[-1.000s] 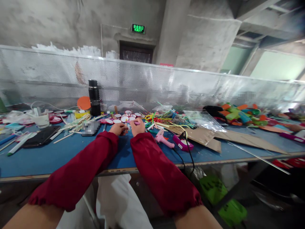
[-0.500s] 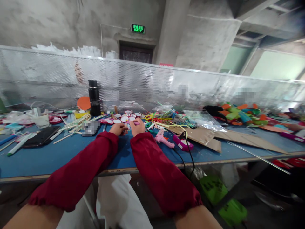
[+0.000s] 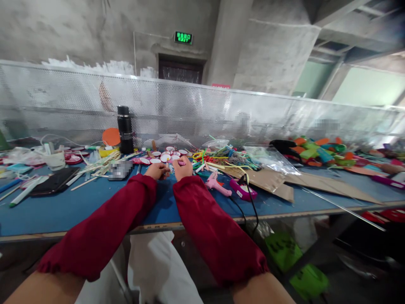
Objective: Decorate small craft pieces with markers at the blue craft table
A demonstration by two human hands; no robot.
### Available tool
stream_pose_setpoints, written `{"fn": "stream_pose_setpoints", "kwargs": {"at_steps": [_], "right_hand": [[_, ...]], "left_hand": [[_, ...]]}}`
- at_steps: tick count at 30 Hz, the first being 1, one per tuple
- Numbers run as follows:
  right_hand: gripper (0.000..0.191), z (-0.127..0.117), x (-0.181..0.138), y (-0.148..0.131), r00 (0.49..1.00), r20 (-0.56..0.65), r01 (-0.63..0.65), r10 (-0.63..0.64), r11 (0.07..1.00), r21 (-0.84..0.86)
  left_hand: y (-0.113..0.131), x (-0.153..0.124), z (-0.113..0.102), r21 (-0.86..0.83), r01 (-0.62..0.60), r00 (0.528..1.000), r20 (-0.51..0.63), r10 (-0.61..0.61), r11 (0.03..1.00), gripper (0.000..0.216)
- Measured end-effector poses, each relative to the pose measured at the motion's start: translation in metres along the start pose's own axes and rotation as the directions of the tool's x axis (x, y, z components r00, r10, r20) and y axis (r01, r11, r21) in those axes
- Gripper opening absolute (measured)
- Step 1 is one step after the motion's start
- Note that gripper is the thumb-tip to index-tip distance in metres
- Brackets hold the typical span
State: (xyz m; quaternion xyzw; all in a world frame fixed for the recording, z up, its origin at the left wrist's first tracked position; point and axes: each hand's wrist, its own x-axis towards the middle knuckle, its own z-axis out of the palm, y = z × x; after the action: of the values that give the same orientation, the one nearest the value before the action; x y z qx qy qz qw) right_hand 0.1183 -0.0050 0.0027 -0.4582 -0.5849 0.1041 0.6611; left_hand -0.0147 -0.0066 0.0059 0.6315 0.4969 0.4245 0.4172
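Both my arms, in dark red sleeve covers, reach forward over a blue worktable (image 3: 79, 207). My left hand (image 3: 157, 170) is closed with its fingers curled round something small that I cannot make out. My right hand (image 3: 182, 167) is closed on a short pink stick-like piece (image 3: 181, 162). The two hands nearly touch. Just beyond them lie several small round red-and-white discs (image 3: 164, 157). A pink glue gun (image 3: 215, 184) lies right of my right hand.
A black flask (image 3: 125, 129) stands at the back by a perforated metal screen (image 3: 202, 109). A phone (image 3: 54, 180), sticks and cups lie at left. Coloured sticks, a second glue gun (image 3: 242, 189) with cord, cardboard sheets (image 3: 284, 181) and plastic parts lie at right.
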Motion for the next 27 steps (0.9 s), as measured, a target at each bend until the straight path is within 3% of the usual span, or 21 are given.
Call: {"fn": "stream_pose_setpoints", "kwargs": {"at_steps": [27], "right_hand": [[0.017, 0.0013, 0.0009, 0.0036, 0.998, -0.060, 0.014, -0.015, 1.000, -0.015]], "left_hand": [[-0.0021, 0.0018, -0.0006, -0.002, -0.002, 1.000, 0.011, 0.002, 1.000, 0.025]]}}
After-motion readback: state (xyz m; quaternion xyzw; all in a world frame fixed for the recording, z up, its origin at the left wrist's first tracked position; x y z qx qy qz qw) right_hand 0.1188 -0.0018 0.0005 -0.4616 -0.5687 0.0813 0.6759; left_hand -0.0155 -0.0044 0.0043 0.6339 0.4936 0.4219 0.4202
